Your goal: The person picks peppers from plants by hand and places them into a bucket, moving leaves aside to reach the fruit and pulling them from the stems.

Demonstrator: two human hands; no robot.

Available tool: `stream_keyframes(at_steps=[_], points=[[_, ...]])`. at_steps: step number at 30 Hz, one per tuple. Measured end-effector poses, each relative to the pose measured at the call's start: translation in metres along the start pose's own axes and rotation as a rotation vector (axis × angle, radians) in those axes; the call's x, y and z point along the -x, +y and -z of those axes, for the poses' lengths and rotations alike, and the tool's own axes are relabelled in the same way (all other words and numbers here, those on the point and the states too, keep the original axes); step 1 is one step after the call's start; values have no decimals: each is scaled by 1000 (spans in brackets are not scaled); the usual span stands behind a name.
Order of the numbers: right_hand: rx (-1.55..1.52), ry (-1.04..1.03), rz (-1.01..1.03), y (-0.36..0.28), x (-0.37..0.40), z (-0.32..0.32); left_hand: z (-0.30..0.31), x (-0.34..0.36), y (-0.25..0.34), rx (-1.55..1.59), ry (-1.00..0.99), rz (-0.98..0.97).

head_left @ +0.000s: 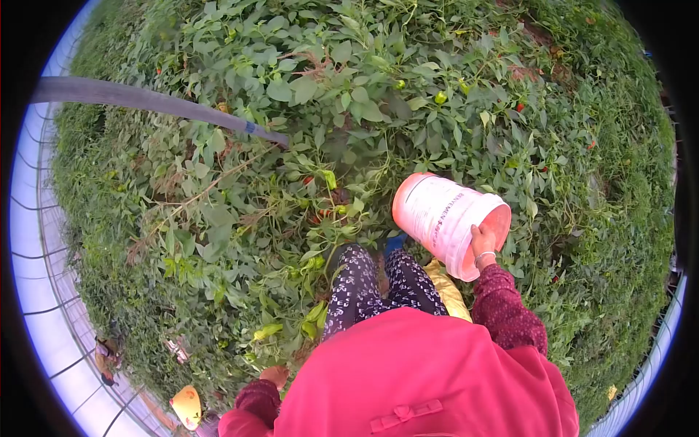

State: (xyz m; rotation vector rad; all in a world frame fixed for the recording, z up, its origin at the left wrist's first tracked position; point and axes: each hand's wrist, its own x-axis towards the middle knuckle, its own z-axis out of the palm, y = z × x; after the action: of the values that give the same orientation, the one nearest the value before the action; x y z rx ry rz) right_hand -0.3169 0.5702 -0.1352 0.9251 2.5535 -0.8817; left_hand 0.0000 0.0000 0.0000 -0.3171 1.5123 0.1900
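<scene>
My right hand [483, 246] is closed on the rim of a pink-white plastic bucket [443, 211] with printed lettering. The bucket is tipped on its side, its mouth toward me. My left hand [275, 376] is low at my left side, close to the leaves of the pepper plants [218, 284]; its fingers are too small and partly hidden to read. Light green peppers [268, 332] hang a little above it. More green peppers [330, 179] and a few red ones [309, 180] show among the foliage in front of my legs.
A grey post [160, 105] slants in from the left above the plants. A yellow sack [448, 290] is beside my right leg. Other people, one in a yellow hat [186, 406], are at the lower left, near the white greenhouse wall [44, 284]. Dense plants surround my legs.
</scene>
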Motion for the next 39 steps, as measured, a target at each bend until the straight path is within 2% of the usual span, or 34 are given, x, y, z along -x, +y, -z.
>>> stream_keyframes(at_steps=[2, 3, 5, 6, 9, 10, 13, 15, 17, 19, 21, 23, 24, 26, 28, 29, 31, 32, 34, 35, 36, 37, 38, 39], points=[[57, 3, 88, -22, 11, -4, -6, 2, -8, -63, 20, 26], [130, 30, 93, -7, 0, 30, -18, -23, 14, -92, 0, -82], [135, -3, 151, -10, -17, 12, -29, -44, -5, -122, 40, -148], [128, -34, 139, -30, -23, 4, 8, -27, 15, -77, 54, -122], [204, -36, 186, -31, -40, -8, 40, -33, 29, -297, -15, -197], [221, -59, 189, -31, -47, -14, 65, -23, 43, -333, 35, -246], [287, -75, 177, -18, -72, -37, 172, 3, 103, -385, -117, -285], [293, -94, 133, -19, -77, -51, 234, -12, 123, -401, -337, -480], [343, -108, 82, -4, -89, -61, 319, -14, 162, 88, -438, -278], [64, -44, 52, 12, -90, -70, 380, -44, 181, 345, -336, -377], [-99, 4, -53, 31, -98, -76, 412, -98, 197, 649, 71, -464], [-40, 95, -41, 37, -101, -86, 434, -169, 196, 211, 592, -572], [35, 174, 71, 23, -101, -89, 441, -210, 188, 196, 622, -503], [119, 218, 167, -22, -105, -91, 440, -285, 173, 209, 729, -375], [146, 270, 324, -11, -128, -94, 433, -334, 171, 262, 862, -261], [162, 296, 401, -6, -139, -95, 429, -352, 178, 301, 790, -170], [-123, 174, 138, 21, -151, -95, 419, -374, 203, 379, 638, 15], [-237, 113, -19, 28, -151, -94, 387, -432, 197, 153, 607, -66], [-208, 117, -49, 32, -140, -93, 374, -395, 245, -615, 354, -234], [-197, 121, -60, 31, -137, -93, 350, -421, 251, -513, 274, -409], [-219, 128, 10, 30, -134, -97, 318, -458, 255, -538, 192, -378], [-137, 161, 65, 31, -134, -99, 315, -417, 284, 350, 269, -163], [-57, 193, 119, 33, -133, -102, 304, -413, 293, 388, 177, -116], [21, 229, 178, 31, -136, -103, 271, -439, 286, 497, 290, -268]])
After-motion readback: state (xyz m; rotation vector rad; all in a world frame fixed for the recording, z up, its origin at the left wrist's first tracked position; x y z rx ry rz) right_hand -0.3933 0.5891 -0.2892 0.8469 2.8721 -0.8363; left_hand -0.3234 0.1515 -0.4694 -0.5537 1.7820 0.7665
